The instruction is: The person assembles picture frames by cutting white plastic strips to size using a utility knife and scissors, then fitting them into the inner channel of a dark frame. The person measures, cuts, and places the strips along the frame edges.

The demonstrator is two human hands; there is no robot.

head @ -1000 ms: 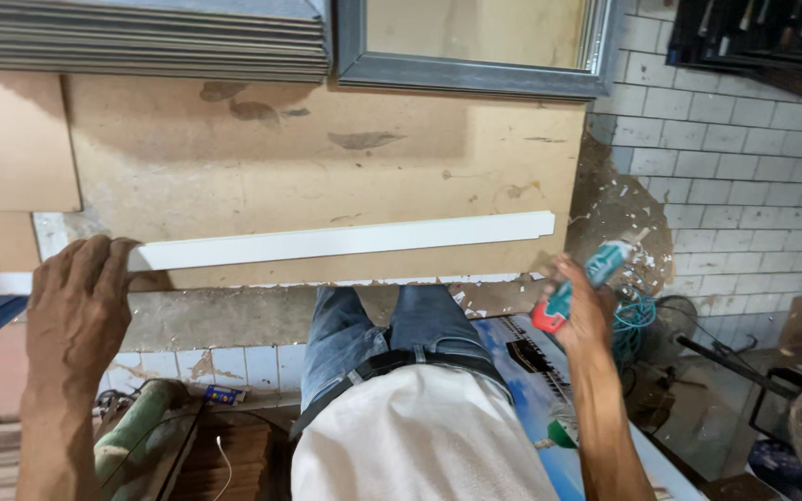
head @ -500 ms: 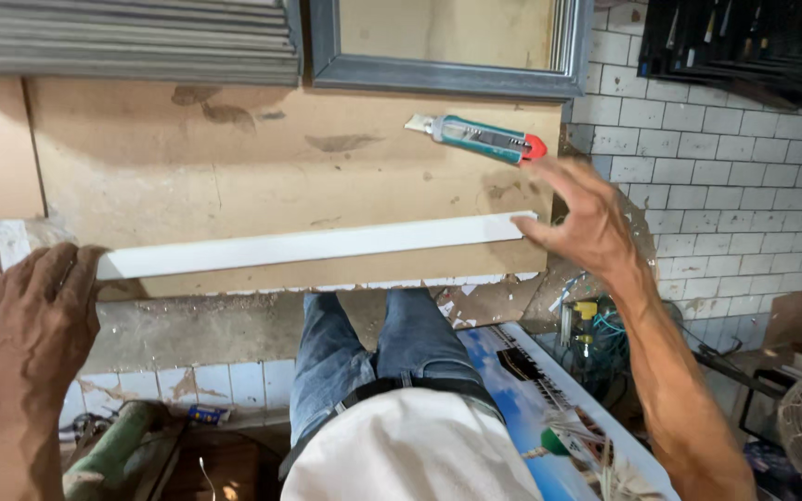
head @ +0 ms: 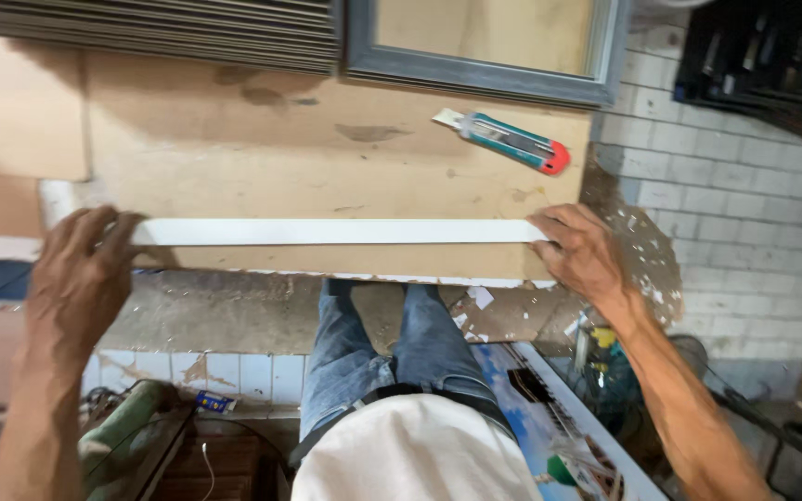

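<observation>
A long white strip point(head: 327, 231) lies across a worn brown board point(head: 327, 167) in the head view. My left hand point(head: 81, 274) grips the strip's left end, fingers curled over it. At the strip's right end my right hand point(head: 582, 250) holds it with the fingertips. A teal utility knife with a red end point(head: 505, 141) lies free on the board, above and left of my right hand. Below the board's near edge I see my jeans and white shirt.
A grey frame point(head: 485, 74) and stacked grey slats point(head: 160, 37) lie at the board's far side. White floor tiles point(head: 744, 204) are to the right. A green tool point(head: 132, 431) sits low left, and cluttered items point(head: 596, 371) sit low right.
My right hand brought the utility knife up from the low right, set it on the board and came down onto the strip's right end. My left hand stayed on the left end.
</observation>
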